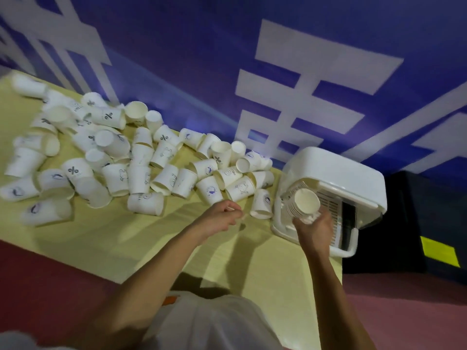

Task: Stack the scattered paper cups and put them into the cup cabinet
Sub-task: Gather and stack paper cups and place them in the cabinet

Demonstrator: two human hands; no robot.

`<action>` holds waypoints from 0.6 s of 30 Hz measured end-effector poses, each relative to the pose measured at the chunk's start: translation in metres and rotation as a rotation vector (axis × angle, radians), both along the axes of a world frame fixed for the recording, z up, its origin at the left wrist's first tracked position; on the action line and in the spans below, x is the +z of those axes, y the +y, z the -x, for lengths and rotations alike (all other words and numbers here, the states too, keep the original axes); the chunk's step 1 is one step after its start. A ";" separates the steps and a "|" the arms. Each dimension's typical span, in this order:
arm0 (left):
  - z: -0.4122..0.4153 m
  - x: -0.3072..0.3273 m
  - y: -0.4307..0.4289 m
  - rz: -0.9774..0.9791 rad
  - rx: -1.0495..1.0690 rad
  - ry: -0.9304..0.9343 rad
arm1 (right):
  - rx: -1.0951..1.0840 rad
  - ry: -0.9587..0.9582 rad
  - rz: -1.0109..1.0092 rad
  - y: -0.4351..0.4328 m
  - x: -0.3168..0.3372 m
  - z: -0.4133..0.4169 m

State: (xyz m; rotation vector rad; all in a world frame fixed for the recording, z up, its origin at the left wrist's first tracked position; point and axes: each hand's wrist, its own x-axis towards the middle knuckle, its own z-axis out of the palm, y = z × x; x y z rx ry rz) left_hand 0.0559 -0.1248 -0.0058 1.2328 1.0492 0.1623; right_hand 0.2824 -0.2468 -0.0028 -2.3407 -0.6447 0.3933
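Several white paper cups (141, 170) lie scattered over the yellow table (106, 238), most on their sides, some printed with small marks. At the table's right end stands the white cup cabinet (336, 173), its front open. My right hand (314, 226) grips a stack of nested cups (304, 202) and holds it tilted at the cabinet's opening, open mouth toward me. My left hand (222, 215) hovers over the table beside a cup standing upside down (261, 203), fingers loosely curled, and it holds nothing that I can see.
A blue wall with large white characters (290, 97) runs behind the table. A dark box with a yellow label (439, 251) stands to the right of the cabinet. Red floor (45, 279) lies along the table's near edge.
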 end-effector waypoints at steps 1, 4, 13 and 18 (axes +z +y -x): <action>0.003 0.001 0.001 0.009 0.011 -0.002 | -0.032 -0.049 -0.027 -0.003 0.002 0.005; 0.013 0.002 0.007 0.020 0.072 -0.023 | -0.018 -0.097 -0.142 -0.008 0.004 0.025; 0.086 -0.009 0.034 -0.148 0.183 0.008 | 0.275 -0.002 -0.114 0.031 0.008 0.111; 0.148 -0.025 0.052 -0.195 0.238 0.044 | 0.308 0.176 -0.100 0.060 -0.008 0.172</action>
